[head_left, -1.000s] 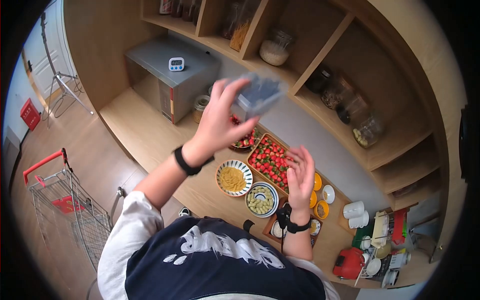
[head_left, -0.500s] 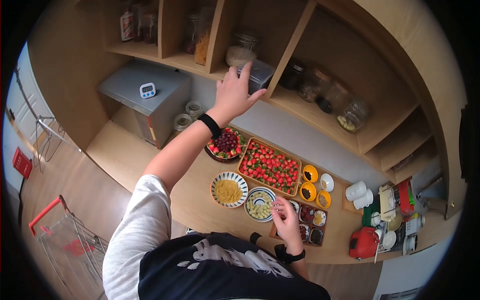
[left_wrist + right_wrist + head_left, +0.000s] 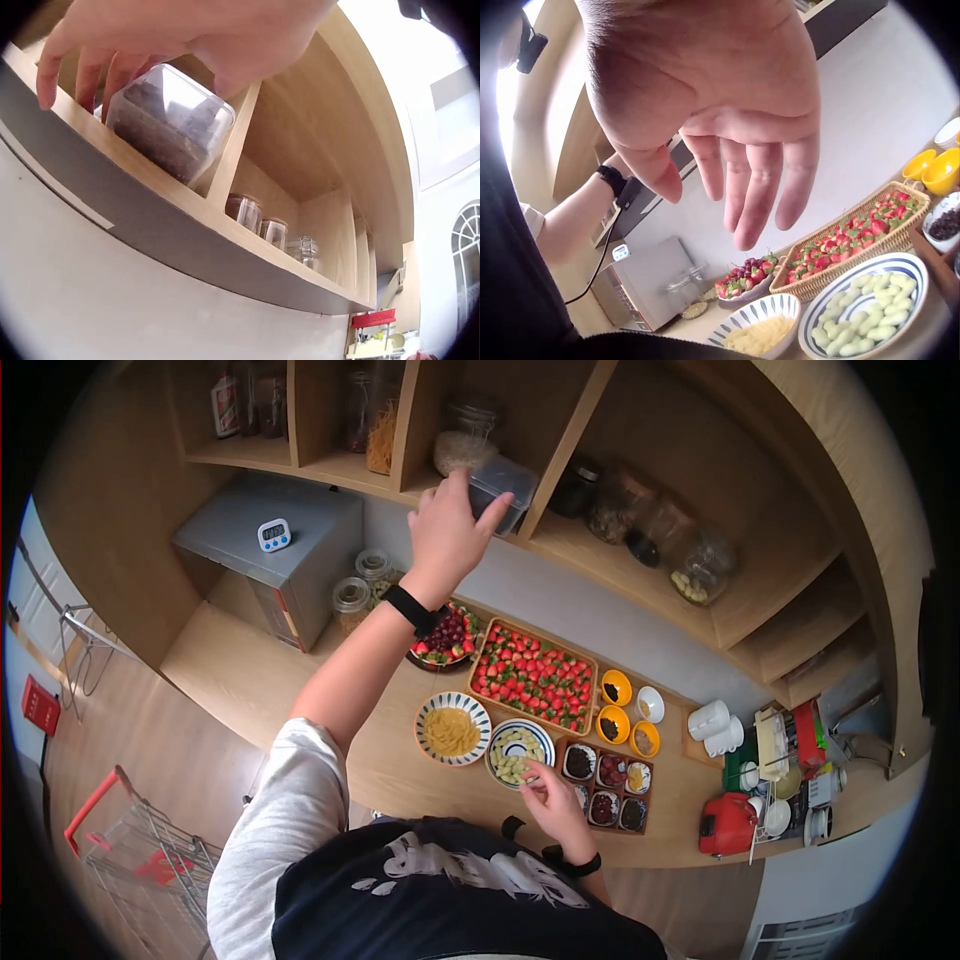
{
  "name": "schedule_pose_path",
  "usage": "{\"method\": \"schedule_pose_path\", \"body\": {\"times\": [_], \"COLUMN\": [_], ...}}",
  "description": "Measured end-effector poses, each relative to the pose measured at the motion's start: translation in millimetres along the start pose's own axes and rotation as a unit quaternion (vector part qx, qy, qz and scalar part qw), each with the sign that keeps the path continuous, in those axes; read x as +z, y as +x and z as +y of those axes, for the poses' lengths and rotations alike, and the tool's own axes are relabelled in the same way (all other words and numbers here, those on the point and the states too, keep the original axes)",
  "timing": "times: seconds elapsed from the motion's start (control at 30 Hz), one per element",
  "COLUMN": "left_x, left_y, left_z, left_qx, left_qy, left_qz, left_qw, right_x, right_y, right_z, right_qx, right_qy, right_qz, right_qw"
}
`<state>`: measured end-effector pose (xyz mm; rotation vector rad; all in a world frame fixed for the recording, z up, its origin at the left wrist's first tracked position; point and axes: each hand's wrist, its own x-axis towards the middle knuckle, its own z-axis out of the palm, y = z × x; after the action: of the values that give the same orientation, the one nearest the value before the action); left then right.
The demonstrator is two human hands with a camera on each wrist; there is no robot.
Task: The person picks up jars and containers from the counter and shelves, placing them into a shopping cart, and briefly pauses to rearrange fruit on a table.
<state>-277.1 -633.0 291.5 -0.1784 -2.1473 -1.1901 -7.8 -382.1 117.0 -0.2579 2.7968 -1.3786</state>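
Observation:
At the upper shelf, my left hand (image 3: 447, 532) grips a clear plastic box (image 3: 503, 490) with dark contents, its thumb on one side and fingers on the other. In the left wrist view the box (image 3: 171, 120) is tilted at the shelf's front edge (image 3: 161, 176), close to an upright divider. A glass jar of pale grains (image 3: 465, 442) stands just behind the box. My right hand (image 3: 555, 810) holds nothing, and its fingers hang relaxed (image 3: 757, 180) near the blue-rimmed plate of pale green pieces (image 3: 520, 732).
On the counter (image 3: 380, 775) are a basket of strawberries (image 3: 535, 678), a fruit bowl (image 3: 445, 638), a bowl of yellow pieces (image 3: 450, 730), yellow cups (image 3: 616, 687) and a divided tray (image 3: 606, 782). Jars (image 3: 700, 570) stand in the neighbouring compartment. A timer (image 3: 273, 535) sits on the grey appliance (image 3: 265, 510).
My left hand has carried the box up from over the counter to the shelf beside the grain jar. My right hand has lowered towards the plate.

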Motion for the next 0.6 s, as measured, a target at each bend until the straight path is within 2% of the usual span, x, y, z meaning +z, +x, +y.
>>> {"method": "schedule_pose_path", "body": {"times": [0.07, 0.1, 0.2, 0.27, 0.37, 0.5, 0.57, 0.6], "left_x": [11, 14, 14, 11, 21, 19, 10, 7], "left_y": [3, 4, 14, 11, 16, 20, 16, 15], "left_z": [-4, -6, -11, -3, -1, -7, -3, 1], "left_qx": [0.061, 0.061, 0.101, 0.062, -0.025, -0.036, 0.026, 0.026], "left_qy": [0.035, 0.036, -0.055, -0.048, -0.121, -0.159, -0.134, -0.133], "left_qz": [0.066, 0.069, 0.080, 0.063, 0.063, 0.048, 0.086, 0.079], "left_qw": [0.995, 0.995, 0.990, 0.995, 0.990, 0.985, 0.987, 0.988], "right_x": [2, 4, 8, 15, 21, 18, 19, 19], "right_y": [3, 4, 5, 6, 8, 5, 6, 5], "right_z": [-4, 1, 0, 6, 5, -2, -3, -1], "right_qx": [-0.019, -0.020, -0.022, -0.047, -0.034, -0.037, -0.036, -0.040], "right_qy": [0.022, 0.017, 0.019, 0.013, 0.008, 0.026, 0.038, 0.037], "right_qz": [-0.025, -0.037, -0.042, -0.022, -0.042, -0.048, -0.043, -0.037], "right_qw": [0.999, 0.999, 0.999, 0.999, 0.999, 0.998, 0.998, 0.998]}}
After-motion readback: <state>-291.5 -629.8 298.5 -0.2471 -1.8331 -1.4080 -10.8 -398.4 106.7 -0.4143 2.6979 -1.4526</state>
